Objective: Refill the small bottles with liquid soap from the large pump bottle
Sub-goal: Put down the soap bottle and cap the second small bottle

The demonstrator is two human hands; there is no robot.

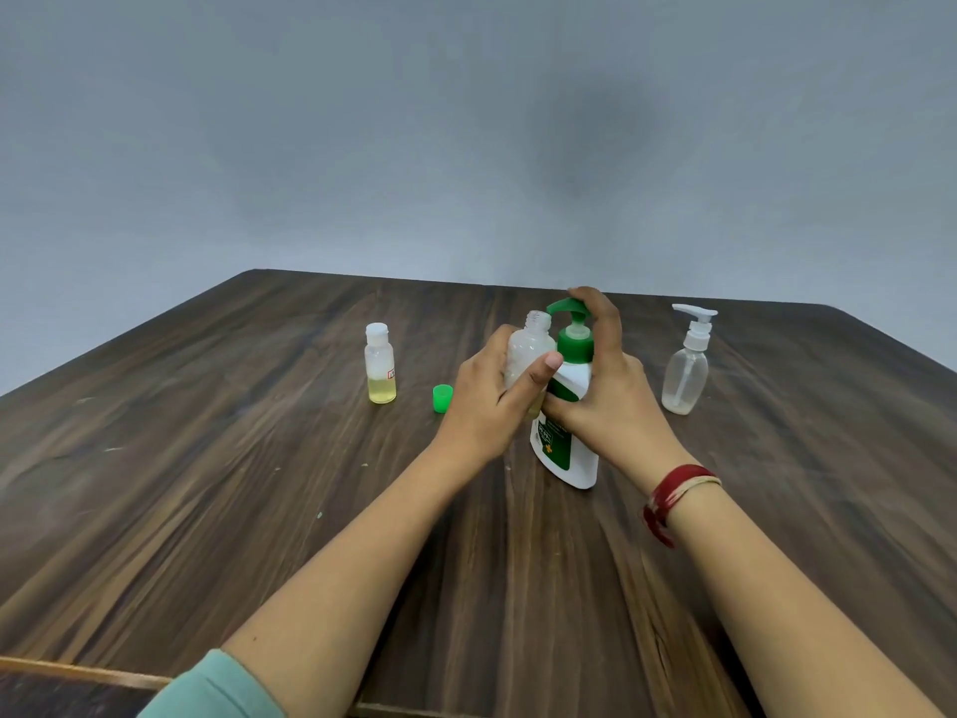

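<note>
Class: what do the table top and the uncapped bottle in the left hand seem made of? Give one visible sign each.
Table top: wood or wood-look laminate, matt; dark streaky grain. Uncapped bottle: probably clear plastic, slightly frosted; see-through wall, threaded neck.

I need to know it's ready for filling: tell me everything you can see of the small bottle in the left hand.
The small bottle is clear, slightly cloudy plastic, round, with a threaded neck and no cap, so its mouth is open. It is held roughly upright, close beside the pump bottle, with its mouth just below the tip of the green spout. The left hand grips its body, thumb across the front, and hides the lower part, so the soap level cannot be told. The visible part looks empty.
</note>
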